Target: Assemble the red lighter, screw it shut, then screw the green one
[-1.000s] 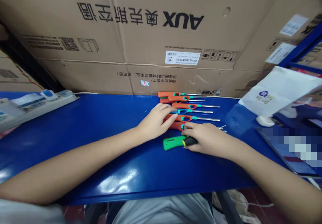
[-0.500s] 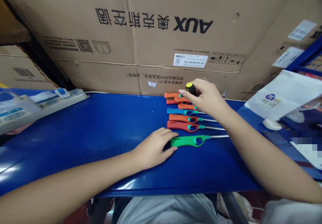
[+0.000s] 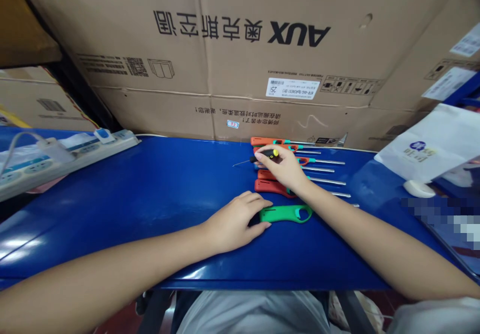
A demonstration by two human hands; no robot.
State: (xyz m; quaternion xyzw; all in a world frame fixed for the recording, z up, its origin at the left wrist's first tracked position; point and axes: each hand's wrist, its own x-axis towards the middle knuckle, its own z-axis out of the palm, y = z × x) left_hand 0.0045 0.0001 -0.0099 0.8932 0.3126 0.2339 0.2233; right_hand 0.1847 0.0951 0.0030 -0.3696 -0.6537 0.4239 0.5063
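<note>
My right hand [image 3: 285, 168] is closed around a small screwdriver [image 3: 262, 156] with a black and yellow handle; its thin shaft points left over the blue table [image 3: 150, 204]. Under that hand lies a row of several long-nosed lighters [image 3: 277, 186], mostly orange, one blue, with metal tubes pointing right. My left hand [image 3: 236, 220] rests flat on the table, fingers loosely apart, with its fingertips touching the butt end of a green lighter [image 3: 287, 214], the nearest one in the row.
Large AUX cardboard boxes [image 3: 240, 49] form a wall behind the table. A white power strip [image 3: 71, 151] lies at the far left. At the right are a white paper bag [image 3: 431, 141], a white mouse [image 3: 418, 189] and a blurred tablet [image 3: 450, 224].
My right hand lifted the screwdriver off the green lighter, raised it toward the boxes, then lowered it over the orange lighters. My left hand slid from the orange lighters to the green one.
</note>
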